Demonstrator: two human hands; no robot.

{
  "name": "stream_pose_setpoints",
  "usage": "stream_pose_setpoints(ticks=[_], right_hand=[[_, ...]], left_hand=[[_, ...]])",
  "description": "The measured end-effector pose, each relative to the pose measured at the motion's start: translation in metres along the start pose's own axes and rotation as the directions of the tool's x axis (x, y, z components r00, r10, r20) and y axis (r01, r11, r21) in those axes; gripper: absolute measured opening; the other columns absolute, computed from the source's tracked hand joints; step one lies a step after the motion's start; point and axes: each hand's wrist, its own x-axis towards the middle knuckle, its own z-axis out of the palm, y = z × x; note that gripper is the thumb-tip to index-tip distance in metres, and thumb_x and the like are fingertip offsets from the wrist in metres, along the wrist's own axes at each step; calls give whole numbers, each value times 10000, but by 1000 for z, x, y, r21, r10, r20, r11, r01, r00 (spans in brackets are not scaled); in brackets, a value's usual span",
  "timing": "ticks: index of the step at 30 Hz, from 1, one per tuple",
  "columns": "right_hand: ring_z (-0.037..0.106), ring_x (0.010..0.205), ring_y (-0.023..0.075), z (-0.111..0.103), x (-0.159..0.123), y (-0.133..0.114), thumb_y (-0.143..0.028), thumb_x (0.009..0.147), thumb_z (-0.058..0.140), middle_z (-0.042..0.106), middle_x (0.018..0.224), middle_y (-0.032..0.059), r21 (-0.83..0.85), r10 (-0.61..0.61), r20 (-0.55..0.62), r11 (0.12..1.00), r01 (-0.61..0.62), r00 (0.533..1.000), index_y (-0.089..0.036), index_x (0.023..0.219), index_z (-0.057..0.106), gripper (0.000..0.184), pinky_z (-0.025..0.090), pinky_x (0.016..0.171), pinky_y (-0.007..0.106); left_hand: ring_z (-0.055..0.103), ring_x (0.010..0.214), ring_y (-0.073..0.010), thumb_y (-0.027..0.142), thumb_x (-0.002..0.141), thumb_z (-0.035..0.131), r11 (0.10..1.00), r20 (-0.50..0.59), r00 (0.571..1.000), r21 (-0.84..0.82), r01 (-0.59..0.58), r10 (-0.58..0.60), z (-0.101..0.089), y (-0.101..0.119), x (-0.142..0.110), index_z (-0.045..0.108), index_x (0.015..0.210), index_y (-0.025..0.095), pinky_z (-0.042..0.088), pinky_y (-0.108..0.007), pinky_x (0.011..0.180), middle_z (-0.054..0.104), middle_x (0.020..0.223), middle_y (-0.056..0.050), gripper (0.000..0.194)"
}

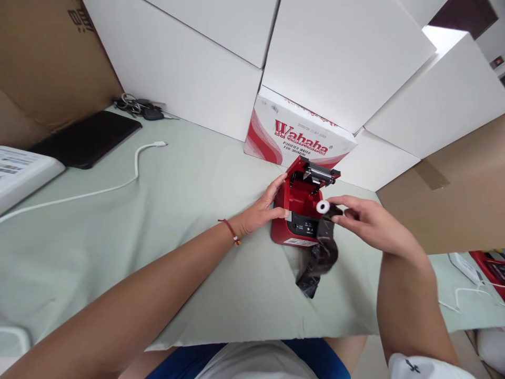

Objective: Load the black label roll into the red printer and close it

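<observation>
A small red printer (296, 204) stands on the pale green table cover (158, 231) with its lid tipped open at the back. My left hand (261, 209) rests against the printer's left side, fingers wrapped round its edge. My right hand (369, 221) pinches a small white paper roll (323, 207) just above the printer's front right corner. A dark crumpled plastic wrapper (320, 258) hangs below that hand, down to the table.
A red and white Wahaha carton (295, 134) and white boxes (343, 58) stand behind the printer. At the left lie a black flat case (87, 138), keys (138, 107), a white cable (118, 185) and a white device (19, 171). Brown cardboard (453, 195) is at the right.
</observation>
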Motion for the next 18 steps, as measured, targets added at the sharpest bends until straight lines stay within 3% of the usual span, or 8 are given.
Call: stream_pose_setpoints(ticks=[4, 8, 13, 15, 18], right_hand=[[729, 823, 198, 22, 44, -13, -224, 936, 611, 816, 1123, 48, -92, 39, 48, 995, -35, 998, -243, 1309, 757, 401, 579, 756, 316], [757, 1082, 273, 34, 65, -21, -111, 900, 633, 806, 1262, 76, -250, 24, 129, 968, 10, 991, -229, 1306, 760, 442, 577, 922, 354], [762, 1028, 297, 46, 76, -20, -113, 925, 630, 822, 1182, 94, -405, 74, 218, 914, 21, 973, -214, 1248, 776, 369, 572, 852, 367], [768, 1026, 282, 49, 71, -17, -135, 951, 620, 823, 1185, 79, -355, 9, 176, 933, 55, 984, -230, 1236, 777, 339, 580, 867, 369], [759, 1097, 242, 55, 45, -11, -173, 1016, 582, 808, 1248, 61, -182, -237, -10, 956, 232, 971, -253, 1240, 766, 301, 590, 949, 370]], left_hand=[[124, 1712, -326, 350, 860, 755, 1000, 1, 1000, 23, 2, -3, 0, 0, 1, 176, 1721, 377, 136, -559, 1398, 162, 1837, -26, 1038], [102, 1716, -325, 322, 838, 752, 999, -10, 1000, 42, 0, 0, 1, 2, 2, 191, 1718, 363, 114, -566, 1398, 163, 1835, -41, 1045], [94, 1719, -318, 304, 847, 745, 999, -12, 1000, 35, 6, -5, 2, 3, 1, 174, 1720, 378, 116, -572, 1397, 160, 1836, -38, 1045], [93, 1719, -321, 304, 849, 748, 1000, -15, 1000, 28, 5, -5, 2, 4, 0, 171, 1721, 379, 120, -573, 1397, 158, 1837, -38, 1048], [98, 1718, -334, 332, 856, 764, 1000, -22, 1000, 17, 3, -3, 2, 4, -1, 181, 1721, 390, 124, -582, 1395, 159, 1838, -34, 1044]])
